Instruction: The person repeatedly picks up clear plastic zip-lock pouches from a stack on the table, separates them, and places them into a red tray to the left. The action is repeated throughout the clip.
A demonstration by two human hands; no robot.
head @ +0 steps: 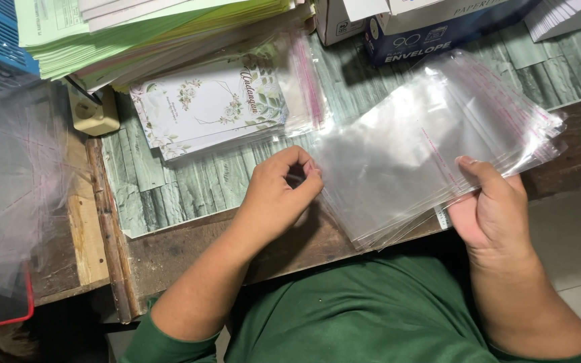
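Head view. Stack of clear plastic sleeves (425,154), centre-right on the table (189,195): right hand (492,208) at 4 o'clock of it, thumb clamped over its lower edge. Left hand (278,195) at 9 o'clock, fingertips pinched together on a sleeve's edge. Floral cards (206,107), already bagged, at 11 o'clock; most sleeves appear unfilled.

A stack of clear plastic sleeves (432,141) lay on the table (189,188), right of the floral printed cards (206,107). Behind the cards sat piled paper sheets (136,33); a box (425,33), perhaps of envelopes, stood behind the sleeves.
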